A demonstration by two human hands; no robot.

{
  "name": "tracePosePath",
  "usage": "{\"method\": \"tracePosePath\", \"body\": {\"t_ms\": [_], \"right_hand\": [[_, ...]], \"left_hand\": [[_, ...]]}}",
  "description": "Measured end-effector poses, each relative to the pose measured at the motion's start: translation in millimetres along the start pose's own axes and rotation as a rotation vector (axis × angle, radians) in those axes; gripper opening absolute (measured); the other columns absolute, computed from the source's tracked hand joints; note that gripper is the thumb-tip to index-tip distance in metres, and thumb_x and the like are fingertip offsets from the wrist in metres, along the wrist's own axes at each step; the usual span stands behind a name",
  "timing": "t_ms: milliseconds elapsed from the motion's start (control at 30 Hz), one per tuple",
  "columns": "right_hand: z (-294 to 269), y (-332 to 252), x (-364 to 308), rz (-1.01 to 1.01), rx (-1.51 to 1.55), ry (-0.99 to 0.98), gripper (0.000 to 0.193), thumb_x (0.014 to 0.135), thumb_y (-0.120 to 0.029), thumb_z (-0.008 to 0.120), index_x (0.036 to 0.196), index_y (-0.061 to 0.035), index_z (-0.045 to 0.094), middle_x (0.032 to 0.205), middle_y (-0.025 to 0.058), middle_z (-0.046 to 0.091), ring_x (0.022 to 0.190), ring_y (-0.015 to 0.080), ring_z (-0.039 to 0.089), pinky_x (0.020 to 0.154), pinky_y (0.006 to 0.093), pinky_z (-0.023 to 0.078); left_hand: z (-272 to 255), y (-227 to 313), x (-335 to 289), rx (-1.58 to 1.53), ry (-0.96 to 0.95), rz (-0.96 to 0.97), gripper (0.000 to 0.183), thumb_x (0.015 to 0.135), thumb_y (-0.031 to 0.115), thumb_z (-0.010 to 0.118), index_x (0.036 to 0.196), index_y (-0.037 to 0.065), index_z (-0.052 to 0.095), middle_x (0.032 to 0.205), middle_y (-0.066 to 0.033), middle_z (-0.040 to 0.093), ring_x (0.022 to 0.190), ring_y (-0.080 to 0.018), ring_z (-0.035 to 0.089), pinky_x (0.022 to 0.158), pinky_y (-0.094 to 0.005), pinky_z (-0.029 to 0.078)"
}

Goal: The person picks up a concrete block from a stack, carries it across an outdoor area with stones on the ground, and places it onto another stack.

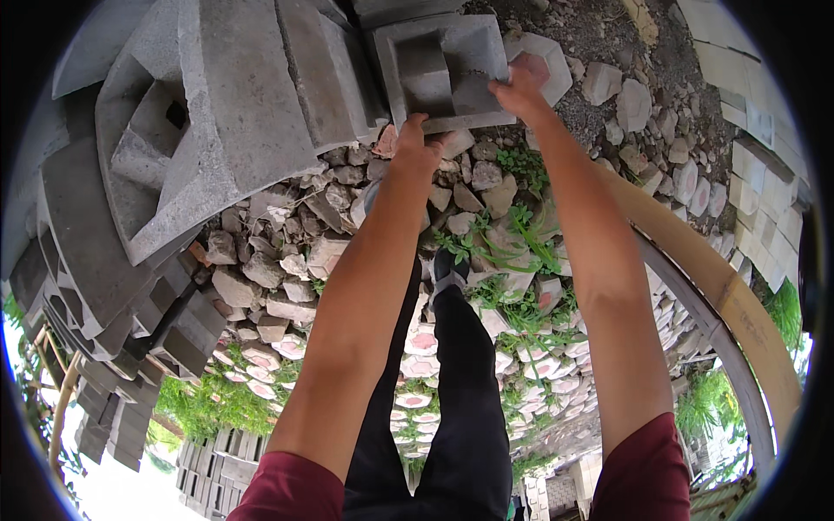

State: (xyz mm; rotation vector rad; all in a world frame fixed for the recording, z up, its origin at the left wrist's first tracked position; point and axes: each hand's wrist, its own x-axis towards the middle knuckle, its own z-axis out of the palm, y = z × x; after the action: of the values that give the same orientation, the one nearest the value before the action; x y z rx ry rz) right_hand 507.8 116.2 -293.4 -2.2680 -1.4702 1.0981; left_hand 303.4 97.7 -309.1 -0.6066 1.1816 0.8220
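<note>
Both my arms reach forward to a square grey concrete block (473, 94) with a deep recess and a raised inner partition. My left hand (419, 143) grips its near left corner, with the thumb over the rim and the other fingers partly hidden below. At the right side, my right hand (524, 94) is closed on the block's edge; its fingertips are partly out of sight. Just beyond that hand lies a hexagonal paver (549, 62) with a reddish centre. Larger grey concrete blocks (248, 95) stand close to the block's left side.
Broken stones (261, 269) and green weeds (526, 239) cover the uneven ground around my feet. A long curved-looking bamboo pole (695, 265) runs along the right. Pale blocks (764, 191) are stacked at far right, and more grey blocks (187, 334) pile up at left.
</note>
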Motion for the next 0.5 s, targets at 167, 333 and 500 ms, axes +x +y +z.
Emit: {"method": "tracePosePath", "body": {"t_ms": [167,333,500], "right_hand": [[16.4,32.9,36.2,-0.026,0.105,-0.011,0.043,0.084,-0.029,0.066,0.113,0.0019,0.061,0.105,0.0264,0.065,0.102,0.0411,0.062,0.085,0.0447,0.049],[38.4,40.2,70.2,-0.176,-0.383,0.185,0.05,0.084,-0.033,0.066,0.119,0.0014,0.057,0.106,0.0249,0.065,0.1,0.0386,0.063,0.084,0.0447,0.049],[40.6,50.4,91.6,-0.102,-0.025,-0.029,0.053,0.083,-0.034,0.065,0.121,0.001,0.056,0.107,0.0258,0.065,0.101,0.0404,0.062,0.086,0.0451,0.049]], "left_hand": [[14.5,2.0,26.9,-0.04,-0.007,-0.024,0.037,0.092,0.003,0.052,0.126,-0.004,0.04,0.134,-0.0217,0.042,0.124,-0.0442,0.044,0.1,-0.0667,0.043],[5.1,16.4,54.4,-0.155,-0.059,-0.048,0.041,0.089,0.002,0.057,0.127,-0.003,0.041,0.13,-0.0223,0.046,0.124,-0.0439,0.044,0.101,-0.0669,0.042],[4.4,14.9,57.8,-0.176,-0.012,-0.019,0.042,0.09,0.005,0.059,0.127,-0.003,0.041,0.132,-0.0233,0.045,0.122,-0.0464,0.046,0.101,-0.0657,0.043]]}}
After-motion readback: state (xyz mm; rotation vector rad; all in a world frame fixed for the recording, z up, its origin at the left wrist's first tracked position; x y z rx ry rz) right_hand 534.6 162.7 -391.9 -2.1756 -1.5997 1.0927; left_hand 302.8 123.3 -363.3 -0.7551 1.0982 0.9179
